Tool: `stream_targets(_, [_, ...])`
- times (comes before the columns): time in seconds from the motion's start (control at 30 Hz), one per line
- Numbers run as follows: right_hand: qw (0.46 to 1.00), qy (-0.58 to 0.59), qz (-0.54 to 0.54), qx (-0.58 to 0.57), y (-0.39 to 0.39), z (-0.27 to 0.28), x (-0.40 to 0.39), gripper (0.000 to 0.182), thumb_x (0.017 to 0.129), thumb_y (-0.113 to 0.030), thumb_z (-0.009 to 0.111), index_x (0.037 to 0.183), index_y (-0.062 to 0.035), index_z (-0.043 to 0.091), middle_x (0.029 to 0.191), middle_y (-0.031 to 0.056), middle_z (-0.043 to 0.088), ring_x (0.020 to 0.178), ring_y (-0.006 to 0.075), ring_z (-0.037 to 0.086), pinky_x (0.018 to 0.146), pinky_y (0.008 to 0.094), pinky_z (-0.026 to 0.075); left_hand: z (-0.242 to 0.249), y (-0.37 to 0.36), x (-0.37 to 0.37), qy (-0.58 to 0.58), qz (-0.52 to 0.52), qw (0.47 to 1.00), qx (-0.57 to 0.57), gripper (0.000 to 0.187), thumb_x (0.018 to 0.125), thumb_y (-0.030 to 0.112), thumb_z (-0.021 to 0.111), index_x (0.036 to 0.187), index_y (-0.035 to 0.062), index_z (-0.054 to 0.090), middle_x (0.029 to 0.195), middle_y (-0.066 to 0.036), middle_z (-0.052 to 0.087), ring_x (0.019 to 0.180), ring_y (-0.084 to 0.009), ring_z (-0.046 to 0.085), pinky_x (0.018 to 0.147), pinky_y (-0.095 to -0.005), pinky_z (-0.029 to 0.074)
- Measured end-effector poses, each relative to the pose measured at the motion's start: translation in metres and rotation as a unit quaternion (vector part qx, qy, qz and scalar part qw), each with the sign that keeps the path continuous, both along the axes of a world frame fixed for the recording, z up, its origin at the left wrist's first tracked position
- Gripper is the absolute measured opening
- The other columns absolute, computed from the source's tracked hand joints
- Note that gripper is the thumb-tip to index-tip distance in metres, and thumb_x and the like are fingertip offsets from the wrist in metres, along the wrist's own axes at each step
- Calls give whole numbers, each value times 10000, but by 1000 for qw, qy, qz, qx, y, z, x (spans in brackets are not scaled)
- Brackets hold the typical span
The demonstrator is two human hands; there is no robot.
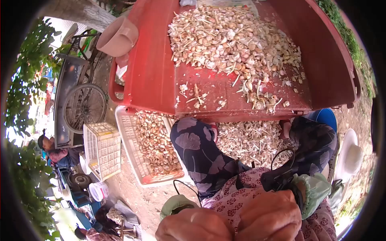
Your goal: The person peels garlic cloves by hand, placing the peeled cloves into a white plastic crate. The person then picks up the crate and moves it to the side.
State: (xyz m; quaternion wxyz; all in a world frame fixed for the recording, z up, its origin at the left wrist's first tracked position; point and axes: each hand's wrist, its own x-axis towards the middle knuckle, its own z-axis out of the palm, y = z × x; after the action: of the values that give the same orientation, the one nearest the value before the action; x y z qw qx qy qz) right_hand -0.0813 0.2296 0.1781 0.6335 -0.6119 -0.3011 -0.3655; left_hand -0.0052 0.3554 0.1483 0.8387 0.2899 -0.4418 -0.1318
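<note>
At the bottom edge, my left hand [195, 225] and my right hand [270, 217] are side by side, close to the camera. Both look curled, with the backs up; anything inside them is hidden. They are over my lap, near the pink patterned cloth [229, 188]. Ahead, a large heap of garlic cloves [229, 36] lies on the red metal tray [213, 92], with loose stalks and skins near its front edge. Between my knees, garlic skins and stalks [251, 142] cover the ground. A pale crate [130, 148] with many loose cloves [155, 144] stands left of my legs.
An empty yellowish crate [108, 150], a brown bucket [116, 37] and a cart wheel [85, 107] are at the left. Other people, one seated [60, 152], are farther left. A blue bucket [326, 118] and a white hat [349, 156] are at the right.
</note>
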Motion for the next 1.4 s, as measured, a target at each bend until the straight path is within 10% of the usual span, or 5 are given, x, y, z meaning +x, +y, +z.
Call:
stream_targets(0.27, [939,-256,-149,172,70,1,40,171,807,-119,573,921,-49,679,800,75,596,539,154,526,421,271,406,-2,55,8,26,236,971,29,200,817,21,607,982,-9,499,852,-97,530,736,-169,551,704,-287,488])
stream_targets(0.6, [873,145,462,57,64,-19,54,245,904,-104,465,1121,-12,531,939,178,536,806,301,597,706,367,495,3,136,11,57,428,901,54,108,853,71,583,905,39,494,827,-48,503,699,-128,525,700,-268,479])
stream_targets(0.77, [996,85,-21,-9,114,-68,125,421,772,-36,661,1148,19,482,1104,177,477,934,292,546,710,362,481,-2,78,46,102,511,828,206,119,852,35,560,953,-25,537,847,-117,593,748,-168,579,681,-301,495])
stream_targets(1.0, [920,341,-52,-184,119,-157,160,609,586,-364,788,1088,-93,575,1417,222,195,1317,399,161,1027,506,215,-92,125,129,-86,596,562,568,194,858,44,580,1031,-44,577,880,-75,601,818,-154,556,742,-272,444])
stream_targets(1.4, [883,357,-305,-5,-90,-192,-3,341,703,38,564,1043,17,564,1030,111,555,890,233,596,749,299,516,-126,-198,77,-411,214,750,471,135,821,53,550,933,5,608,813,-156,565,724,-311,579,613,-400,459])
